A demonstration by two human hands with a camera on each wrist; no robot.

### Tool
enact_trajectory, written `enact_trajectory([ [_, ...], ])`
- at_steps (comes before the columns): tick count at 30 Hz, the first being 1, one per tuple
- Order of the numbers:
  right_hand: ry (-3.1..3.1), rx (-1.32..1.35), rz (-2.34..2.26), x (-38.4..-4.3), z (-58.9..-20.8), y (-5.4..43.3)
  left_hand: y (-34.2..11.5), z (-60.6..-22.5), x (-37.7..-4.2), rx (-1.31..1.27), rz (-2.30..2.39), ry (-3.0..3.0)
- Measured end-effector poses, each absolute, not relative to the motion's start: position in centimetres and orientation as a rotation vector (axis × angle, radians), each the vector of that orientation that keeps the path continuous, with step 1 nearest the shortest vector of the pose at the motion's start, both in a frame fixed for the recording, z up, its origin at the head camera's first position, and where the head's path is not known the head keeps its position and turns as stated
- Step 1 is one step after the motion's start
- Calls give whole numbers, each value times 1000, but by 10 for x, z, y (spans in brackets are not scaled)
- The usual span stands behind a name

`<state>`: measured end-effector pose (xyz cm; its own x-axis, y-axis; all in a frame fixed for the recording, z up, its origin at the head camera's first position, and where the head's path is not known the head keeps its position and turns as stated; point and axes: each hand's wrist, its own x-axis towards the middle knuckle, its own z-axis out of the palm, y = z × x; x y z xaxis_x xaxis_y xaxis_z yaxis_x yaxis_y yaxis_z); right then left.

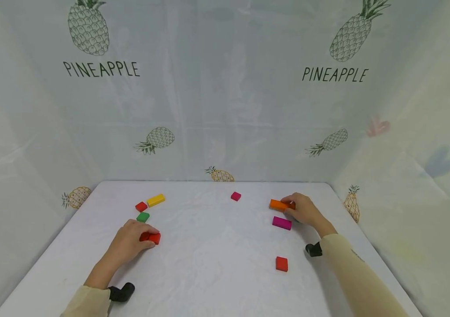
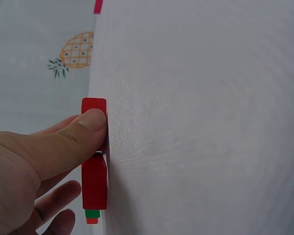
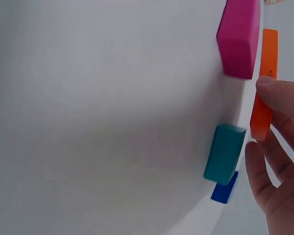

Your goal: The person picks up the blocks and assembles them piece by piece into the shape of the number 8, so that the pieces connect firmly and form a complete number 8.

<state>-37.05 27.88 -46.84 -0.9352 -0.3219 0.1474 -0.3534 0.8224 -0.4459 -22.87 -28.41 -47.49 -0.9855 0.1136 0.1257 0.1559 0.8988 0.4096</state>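
My left hand (image 1: 127, 241) pinches a red block (image 1: 155, 238) between thumb and fingers on the left of the table. In the left wrist view a second red block (image 2: 94, 183) stands end to end behind the pinched one. A green block (image 1: 143, 217) lies just beyond this hand. At the far right, my right hand (image 1: 307, 212) pinches an orange block (image 1: 277, 204) by its right part. A magenta block (image 1: 282, 223) is nearer than the orange one. The right wrist view shows a teal block (image 3: 225, 154) and a blue block (image 3: 224, 188) near the fingers.
On the white table (image 1: 209, 273), a small red block (image 1: 141, 206) and a yellow block (image 1: 156, 200) lie at the back left. A crimson block (image 1: 235, 196) sits at the back middle, another red block (image 1: 282, 264) at the front right. A pineapple-print curtain (image 1: 225, 110) surrounds the table.
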Motion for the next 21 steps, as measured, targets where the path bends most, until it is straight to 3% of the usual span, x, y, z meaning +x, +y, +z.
enact_trajectory([
  [21,-2864,696,783,-348,-446,200,-285,-477,-231,-217,-650,-2945],
])
